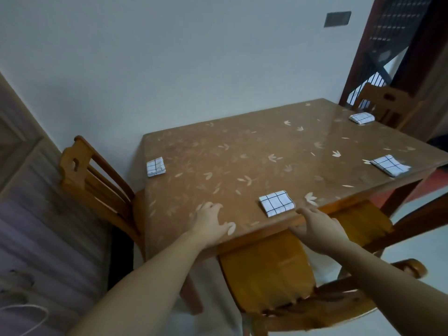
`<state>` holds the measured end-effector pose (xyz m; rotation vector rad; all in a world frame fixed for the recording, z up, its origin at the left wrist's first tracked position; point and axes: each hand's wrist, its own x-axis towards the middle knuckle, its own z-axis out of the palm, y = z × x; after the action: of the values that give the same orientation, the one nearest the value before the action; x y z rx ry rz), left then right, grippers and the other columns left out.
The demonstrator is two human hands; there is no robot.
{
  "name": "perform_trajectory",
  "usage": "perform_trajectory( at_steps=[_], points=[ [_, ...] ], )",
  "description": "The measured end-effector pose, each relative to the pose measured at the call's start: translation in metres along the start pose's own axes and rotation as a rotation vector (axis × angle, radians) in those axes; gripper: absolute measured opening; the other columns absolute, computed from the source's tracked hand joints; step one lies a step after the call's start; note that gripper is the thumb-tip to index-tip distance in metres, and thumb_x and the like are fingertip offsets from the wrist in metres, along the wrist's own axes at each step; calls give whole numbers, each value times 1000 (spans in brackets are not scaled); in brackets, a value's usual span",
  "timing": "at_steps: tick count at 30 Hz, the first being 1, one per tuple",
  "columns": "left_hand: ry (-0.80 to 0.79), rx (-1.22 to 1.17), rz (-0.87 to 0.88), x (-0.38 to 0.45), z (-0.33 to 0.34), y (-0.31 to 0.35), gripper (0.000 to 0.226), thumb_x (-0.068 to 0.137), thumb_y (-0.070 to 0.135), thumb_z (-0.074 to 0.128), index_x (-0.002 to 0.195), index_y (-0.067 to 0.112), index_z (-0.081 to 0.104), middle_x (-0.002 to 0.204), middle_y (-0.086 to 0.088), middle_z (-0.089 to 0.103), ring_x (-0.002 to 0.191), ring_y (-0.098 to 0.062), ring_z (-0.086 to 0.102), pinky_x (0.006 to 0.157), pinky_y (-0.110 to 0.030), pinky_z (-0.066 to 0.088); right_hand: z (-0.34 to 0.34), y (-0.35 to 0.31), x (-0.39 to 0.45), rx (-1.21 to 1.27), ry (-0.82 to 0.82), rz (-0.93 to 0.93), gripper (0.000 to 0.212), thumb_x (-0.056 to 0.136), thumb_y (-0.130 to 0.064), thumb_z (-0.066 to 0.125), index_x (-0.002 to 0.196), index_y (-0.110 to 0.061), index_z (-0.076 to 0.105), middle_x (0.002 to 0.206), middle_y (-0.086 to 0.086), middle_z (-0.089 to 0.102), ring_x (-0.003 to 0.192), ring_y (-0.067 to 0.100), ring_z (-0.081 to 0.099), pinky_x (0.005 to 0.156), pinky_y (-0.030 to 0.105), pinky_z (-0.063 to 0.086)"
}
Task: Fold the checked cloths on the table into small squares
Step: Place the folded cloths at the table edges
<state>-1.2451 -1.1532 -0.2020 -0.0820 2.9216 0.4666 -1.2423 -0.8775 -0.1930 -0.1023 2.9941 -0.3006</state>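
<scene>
Four white checked cloths already folded small on the brown leaf-patterned table [242, 154]: nearest [276, 202] at six o'clock, others at nine [156, 167], three [389, 165], one [361, 117]. Left hand [210, 220] flat on the tabletop, fingers spread, holding nothing; right hand [315, 226] loosely curled over the near edge, empty. Likely risk: brushing the nearest square off that edge.

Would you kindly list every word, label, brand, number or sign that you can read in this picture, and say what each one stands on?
None: no readable text shows anywhere.
The four folded checked cloths bear only a black grid, no label in view.
The table shows a leaf pattern, no words.
The dark plate on the wall is plain and too blurred to show any marking.
</scene>
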Motion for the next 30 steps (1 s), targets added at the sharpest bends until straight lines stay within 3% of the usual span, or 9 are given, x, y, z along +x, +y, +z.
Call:
perform_trajectory(
  at_steps=[4, 12, 15, 18, 22, 25, 30],
  points=[
    [3, -26, -19, 12, 10, 29, 57, 90, 48, 55, 143, 31, 43, 152, 2, 39, 140, -24, 33, 113, -43, 33, -3, 31, 14, 17, 8, -6, 65, 88, -63, 47, 141, -25, 41, 142, 0, 52, 114, 16, 59, 99, 46, 48],
    [24, -137, -54, 70, 52, 67, 56, 87, 42, 59, 140, 26, 49, 145, -2, 46, 135, -27, 39, 112, -41, 35, 8, 81, 65, -23, -38, 18, 68, 87, -64, 48, 142, -25, 40, 145, 0, 49, 122, 20, 56, 99, 47, 49],
    [12, -183, -96, 83, 66, 79, 54, 89, 38, 60, 140, 22, 49, 142, -4, 49, 133, -28, 40, 109, -37, 35, 16, 96, 89, 6, -61, 11, 65, 87, -62, 49, 140, -24, 44, 141, 1, 53, 116, 19, 59, 93, 44, 53],
    [27, -248, -163, 96, 84, 90, 47, 91, 35, 60, 135, 19, 53, 134, -5, 54, 128, -28, 45, 102, -33, 36, 28, 104, 117, 83, -81, -5, 50, 92, -48, 53, 134, -20, 51, 128, 2, 62, 99, 17, 65, 78, 33, 57],
    [80, -395, -303, 110, 116, 107, 38, 92, 31, 62, 126, 16, 60, 120, -5, 61, 112, -24, 57, 88, -29, 41, 54, 115, 158, 183, -118, -83, 37, 94, -37, 54, 122, -14, 59, 105, 4, 70, 81, 15, 64, 68, 30, 57],
    [73, -505, -432, 115, 140, 118, 39, 93, 34, 62, 128, 15, 61, 122, -4, 66, 111, -22, 61, 92, -31, 49, 81, 121, 180, 279, -139, -111, 32, 96, -36, 53, 116, -12, 62, 93, 2, 69, 69, 10, 63, 59, 26, 54],
    [90, -648, -523, 130, 166, 123, 40, 95, 31, 63, 127, 8, 64, 127, -7, 66, 117, -21, 61, 100, -32, 49, 107, 123, 208, 421, -202, -62, 33, 93, -40, 49, 104, -13, 64, 76, 2, 67, 72, 22, 64, 75, 46, 57]
  ],
)
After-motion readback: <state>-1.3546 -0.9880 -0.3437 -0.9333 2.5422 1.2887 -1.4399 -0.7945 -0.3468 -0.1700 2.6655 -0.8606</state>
